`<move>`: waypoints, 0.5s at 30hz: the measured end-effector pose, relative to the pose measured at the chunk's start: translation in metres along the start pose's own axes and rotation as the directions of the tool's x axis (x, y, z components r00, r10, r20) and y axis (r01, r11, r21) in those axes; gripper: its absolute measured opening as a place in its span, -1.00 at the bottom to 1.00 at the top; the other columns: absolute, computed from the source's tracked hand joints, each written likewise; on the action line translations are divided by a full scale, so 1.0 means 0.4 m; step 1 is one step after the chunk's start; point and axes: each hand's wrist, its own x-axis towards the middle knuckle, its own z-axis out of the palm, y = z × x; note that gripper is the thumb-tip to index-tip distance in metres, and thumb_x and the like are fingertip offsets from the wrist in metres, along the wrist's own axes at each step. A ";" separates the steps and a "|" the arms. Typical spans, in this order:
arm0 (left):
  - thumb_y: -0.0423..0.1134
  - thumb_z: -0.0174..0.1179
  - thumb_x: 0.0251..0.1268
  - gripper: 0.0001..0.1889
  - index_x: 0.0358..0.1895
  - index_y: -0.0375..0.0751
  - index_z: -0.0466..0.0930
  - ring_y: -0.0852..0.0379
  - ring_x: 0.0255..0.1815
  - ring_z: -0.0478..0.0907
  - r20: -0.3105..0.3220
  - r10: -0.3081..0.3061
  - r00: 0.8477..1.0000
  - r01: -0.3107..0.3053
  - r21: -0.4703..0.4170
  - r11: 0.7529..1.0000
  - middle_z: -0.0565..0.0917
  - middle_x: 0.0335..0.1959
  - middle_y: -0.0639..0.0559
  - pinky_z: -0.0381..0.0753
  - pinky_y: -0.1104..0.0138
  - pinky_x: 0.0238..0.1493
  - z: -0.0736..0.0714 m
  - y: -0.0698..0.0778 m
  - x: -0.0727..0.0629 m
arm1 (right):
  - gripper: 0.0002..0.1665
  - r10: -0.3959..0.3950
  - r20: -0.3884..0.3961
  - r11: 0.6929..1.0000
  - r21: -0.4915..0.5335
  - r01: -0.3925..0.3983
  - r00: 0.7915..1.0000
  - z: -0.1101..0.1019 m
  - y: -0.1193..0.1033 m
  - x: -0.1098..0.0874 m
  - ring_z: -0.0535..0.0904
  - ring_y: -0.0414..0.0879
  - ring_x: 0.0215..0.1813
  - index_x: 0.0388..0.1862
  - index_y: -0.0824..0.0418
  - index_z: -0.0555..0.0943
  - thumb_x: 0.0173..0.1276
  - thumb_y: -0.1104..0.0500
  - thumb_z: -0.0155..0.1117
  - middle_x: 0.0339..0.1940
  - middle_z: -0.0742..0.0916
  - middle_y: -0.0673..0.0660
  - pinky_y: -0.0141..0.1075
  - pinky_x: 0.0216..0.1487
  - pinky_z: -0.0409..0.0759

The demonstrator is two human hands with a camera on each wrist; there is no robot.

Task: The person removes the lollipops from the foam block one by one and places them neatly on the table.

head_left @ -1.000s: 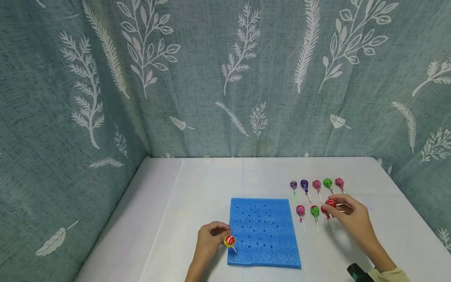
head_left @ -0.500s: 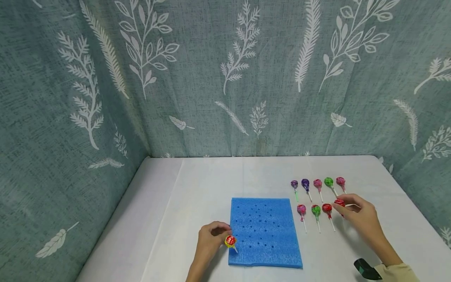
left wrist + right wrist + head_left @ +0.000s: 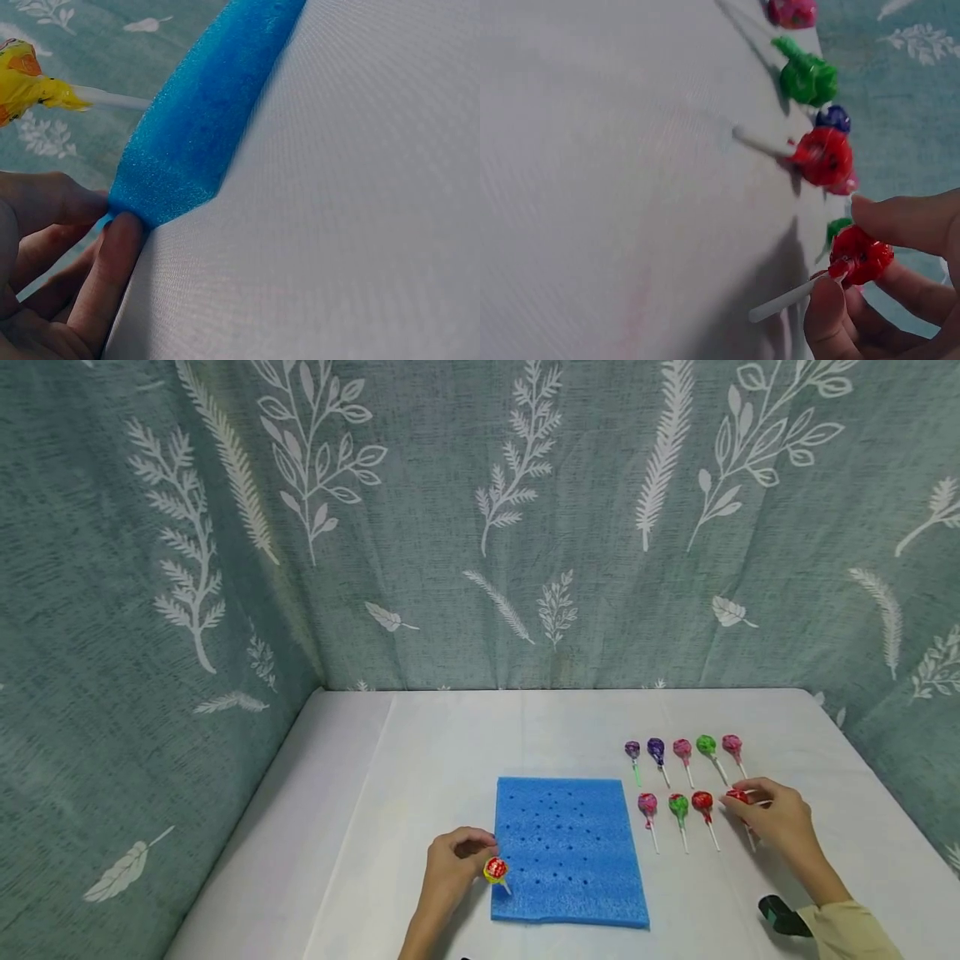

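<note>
A blue foam board [image 3: 570, 852] dotted with small holes lies on the white table. A yellow-and-red lollipop [image 3: 496, 870] stands tilted in its left side, the white stick going into the foam. My left hand [image 3: 453, 868] pinches the board's left edge; the left wrist view shows its fingertips [image 3: 124, 232] at the foam. To the right of the board, my right hand [image 3: 780, 818] holds a red lollipop [image 3: 861, 255] by its wrapped head, stick pointing down toward the table. Beside it lies another red lollipop [image 3: 702, 803].
Several lollipops lie in two rows right of the board, among them a green one [image 3: 678, 807], a pink one [image 3: 647, 806] and a dark purple one [image 3: 656, 750]. A patterned curtain [image 3: 420, 527] hangs behind the table [image 3: 405, 743]. A dark object [image 3: 783, 917] sits by the right sleeve.
My right hand has moved right with the red lollipop, away from the other red one, which is now fully in sight. The left hand keeps its place at the board.
</note>
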 end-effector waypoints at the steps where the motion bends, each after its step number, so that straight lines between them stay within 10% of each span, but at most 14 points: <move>1: -0.48 0.29 0.02 -0.88 -0.33 -0.46 0.65 0.18 -0.48 0.52 0.000 0.001 1.000 -0.001 0.001 1.000 0.66 -0.41 -0.26 0.49 0.44 -0.55 0.000 -0.001 0.000 | -0.47 0.003 0.001 1.000 0.000 -0.003 1.000 0.001 0.004 0.003 0.51 0.10 -0.30 -0.02 0.44 0.52 0.20 0.05 0.35 -0.22 0.61 0.40 -0.33 -0.56 0.48; 15: -0.46 0.30 0.04 -0.88 -0.33 -0.44 0.65 0.15 -0.44 0.54 -0.005 0.008 1.000 -0.008 0.008 1.000 0.67 -0.39 -0.24 0.51 0.44 -0.53 0.001 -0.005 0.001 | -0.51 -0.012 0.007 1.000 -0.029 0.012 1.000 0.008 0.021 0.018 0.49 0.20 -0.26 -0.01 0.47 0.47 0.12 0.28 0.38 -0.17 0.55 0.50 -0.40 -0.58 0.48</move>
